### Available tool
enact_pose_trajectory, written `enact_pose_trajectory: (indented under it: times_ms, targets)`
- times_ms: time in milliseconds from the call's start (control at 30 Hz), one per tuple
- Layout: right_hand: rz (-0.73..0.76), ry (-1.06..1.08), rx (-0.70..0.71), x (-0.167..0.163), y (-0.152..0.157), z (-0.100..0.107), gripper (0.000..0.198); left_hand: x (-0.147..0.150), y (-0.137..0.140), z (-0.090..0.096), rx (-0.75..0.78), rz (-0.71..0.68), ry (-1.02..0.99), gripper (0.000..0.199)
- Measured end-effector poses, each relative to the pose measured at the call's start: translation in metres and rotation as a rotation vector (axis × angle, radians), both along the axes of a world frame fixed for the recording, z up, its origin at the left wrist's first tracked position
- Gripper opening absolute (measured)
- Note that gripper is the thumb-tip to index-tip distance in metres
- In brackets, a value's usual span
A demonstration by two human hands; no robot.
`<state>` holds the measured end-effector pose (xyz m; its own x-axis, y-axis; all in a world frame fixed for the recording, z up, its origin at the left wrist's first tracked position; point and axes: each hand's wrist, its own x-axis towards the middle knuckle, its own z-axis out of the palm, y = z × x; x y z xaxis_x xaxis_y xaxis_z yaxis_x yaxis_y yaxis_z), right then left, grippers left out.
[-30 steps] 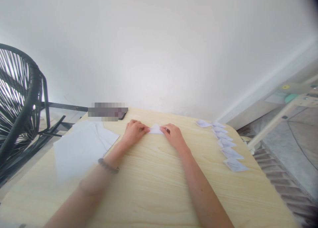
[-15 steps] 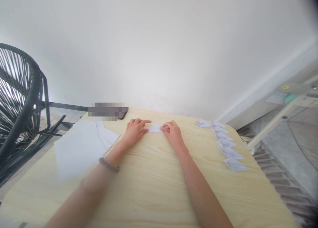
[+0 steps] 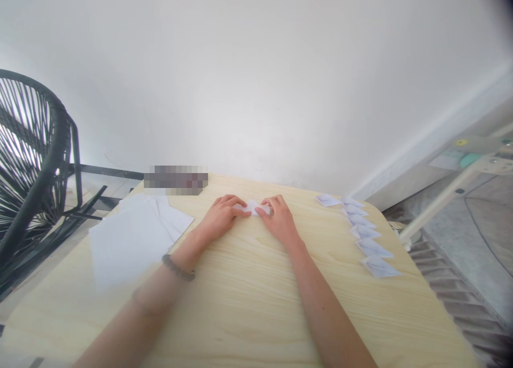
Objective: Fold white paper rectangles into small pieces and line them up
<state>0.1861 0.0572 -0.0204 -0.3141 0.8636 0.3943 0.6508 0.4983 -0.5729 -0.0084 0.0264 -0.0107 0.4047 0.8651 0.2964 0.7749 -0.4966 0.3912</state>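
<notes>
A small folded piece of white paper (image 3: 254, 206) lies between my hands, near the far side of the wooden table (image 3: 248, 293). My left hand (image 3: 222, 213), with a dark beaded bracelet on its wrist, grips the paper's left end between thumb and fingers. At the right end my right hand (image 3: 278, 216) pinches it with thumb and index finger. Fingers cover both ends of the paper, so its full shape is hidden.
Several folded white paper pieces (image 3: 372, 247) stand in a row along the table's right side. Loose white sheets (image 3: 128, 234) lie at the left. Behind them is a blurred-out dark object (image 3: 176, 178). A black corded chair (image 3: 56, 127) stands beyond the left edge.
My left hand has moved slightly right, and its thumb and fingers have closed on the paper's left end. My right thumb has shifted onto the paper, of which less shows now.
</notes>
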Motion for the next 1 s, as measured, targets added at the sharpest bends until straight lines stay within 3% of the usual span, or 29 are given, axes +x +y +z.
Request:
enact_pose_trajectory:
  times_ms: [133, 333, 533, 733, 1000]
  targets:
    - [-0.019, -0.049, -0.027, -0.0009, 0.0022, -0.0013, 0.022, 0.0003, 0.0002, -0.0021, 0.01, 0.012, 0.011, 0.041]
    - [0.068, 0.056, -0.137, 0.0049, 0.0089, -0.0034, 0.019, 0.0019, -0.0022, -0.001, 0.011, 0.024, -0.025, 0.033]
    - [0.104, 0.002, -0.071, 0.0062, 0.0035, 0.0013, 0.012, 0.0009, -0.0059, 0.0013, 0.035, 0.04, -0.076, 0.024]
    - [0.15, -0.039, -0.056, 0.0061, 0.0013, 0.0052, 0.017, -0.004, 0.0016, -0.0036, 0.025, 0.007, -0.098, 0.023]
    - [0.162, 0.06, -0.028, 0.0048, 0.0012, 0.0051, 0.012, -0.0014, -0.0027, 0.0009, 0.033, 0.02, -0.118, 0.022]
